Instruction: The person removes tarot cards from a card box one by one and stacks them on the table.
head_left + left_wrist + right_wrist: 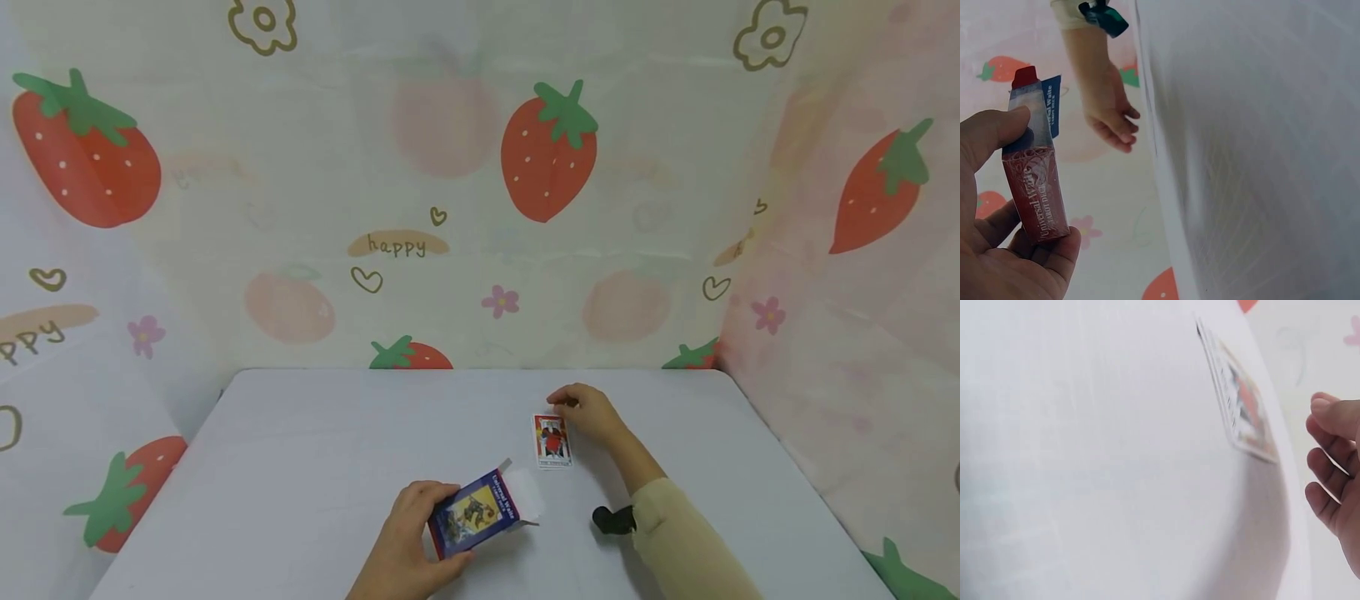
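Observation:
My left hand (411,533) grips a blue tarot card box (472,512) between thumb and fingers, its flap end open and facing right. In the left wrist view the red narrow side of the box (1038,197) reads "Universal Waite Tarot Deck". A small stack of tarot cards (553,442) lies face up on the table, the top one red with a seated figure. Just beyond the stack's upper right corner is my right hand (596,414), with its fingers loosely bent and nothing in them. The right wrist view shows a gap between this hand (1338,462) and the cards (1241,400).
The white table (337,442) stretches out on both sides of the cards. A black strap device (613,521) sits at my right wrist by the sleeve (686,533). Behind the table hangs a cloth backdrop (450,317) printed with strawberries, with side panels left and right.

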Available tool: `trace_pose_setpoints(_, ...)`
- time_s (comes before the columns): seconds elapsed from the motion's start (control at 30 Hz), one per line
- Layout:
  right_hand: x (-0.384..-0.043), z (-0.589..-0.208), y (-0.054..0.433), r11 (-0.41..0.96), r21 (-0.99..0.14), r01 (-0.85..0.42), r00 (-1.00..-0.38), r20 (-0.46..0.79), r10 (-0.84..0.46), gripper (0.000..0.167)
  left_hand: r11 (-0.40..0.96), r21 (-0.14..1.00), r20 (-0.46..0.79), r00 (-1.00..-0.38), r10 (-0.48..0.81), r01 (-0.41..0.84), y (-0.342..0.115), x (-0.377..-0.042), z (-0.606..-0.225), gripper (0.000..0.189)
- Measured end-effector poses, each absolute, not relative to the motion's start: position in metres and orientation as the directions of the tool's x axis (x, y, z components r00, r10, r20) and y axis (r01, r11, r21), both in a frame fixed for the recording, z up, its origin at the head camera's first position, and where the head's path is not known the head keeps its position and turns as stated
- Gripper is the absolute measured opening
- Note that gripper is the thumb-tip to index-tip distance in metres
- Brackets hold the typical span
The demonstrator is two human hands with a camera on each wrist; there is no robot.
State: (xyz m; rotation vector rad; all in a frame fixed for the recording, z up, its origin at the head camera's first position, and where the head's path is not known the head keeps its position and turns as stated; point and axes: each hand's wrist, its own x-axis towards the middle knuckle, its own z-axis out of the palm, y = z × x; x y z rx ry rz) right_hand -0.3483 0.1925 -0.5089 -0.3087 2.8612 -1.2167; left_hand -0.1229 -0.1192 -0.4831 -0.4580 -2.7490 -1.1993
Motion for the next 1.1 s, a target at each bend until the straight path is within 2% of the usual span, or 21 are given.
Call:
trace_pose_setpoints(0.53,-0.293,-0.474,0.178,0.662,-0.695,-0.281,-0.960,0.196,-0.201,0.018,0.644,0.685,0.240,-0.940,0.243,0.341,-0.119,-0.122,-0.485,0.070)
trace_pose_setpoints(1.1,-0.229,-0.451,0.173,0.586,-0.722,-0.368,-0.930,0.302,-0.212,0.012,0.638,0.681,0.274,-0.933,0.234,0.360,-0.118,-0.123,-0.484,0.070)
